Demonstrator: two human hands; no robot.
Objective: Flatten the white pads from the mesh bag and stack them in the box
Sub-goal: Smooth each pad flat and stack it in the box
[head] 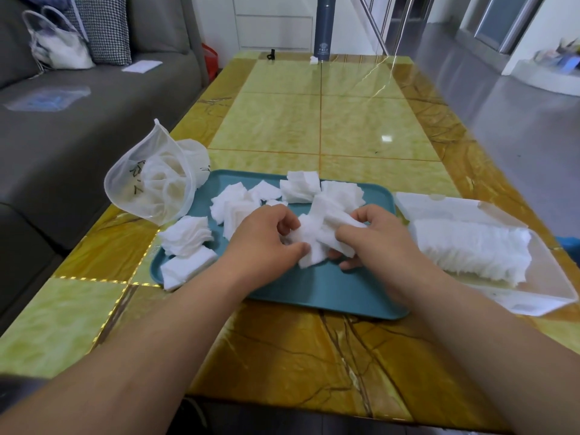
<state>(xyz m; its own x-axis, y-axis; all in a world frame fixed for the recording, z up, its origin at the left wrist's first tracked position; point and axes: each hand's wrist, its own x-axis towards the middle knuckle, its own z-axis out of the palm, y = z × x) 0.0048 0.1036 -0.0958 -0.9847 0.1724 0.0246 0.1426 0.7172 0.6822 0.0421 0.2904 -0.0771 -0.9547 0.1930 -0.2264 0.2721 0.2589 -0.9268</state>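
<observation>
Centre of frame: your left hand (266, 237) and right hand (373, 238), fingers curled, both pinch crumpled clump of pads (323, 232) over tray (314, 290). Peel off one pad at a time, press flat, square edges before adding to stack (470, 249) in box (552, 287), right of frame. Mesh bag (150, 186), left: contents indistinct. Fingertips beneath clump hidden.

A: Is there any writing to read here?

B: Nothing legible. The tall dark bottle (323, 26) at the far edge of the table (345, 120) carries a small pale emblem with a line of print beneath it, too small and blurred to make out.

A: Anything else?

B: The mesh bag (150, 183) at the table's left edge shows a few dark marks, perhaps characters; I cannot tell which.
</observation>
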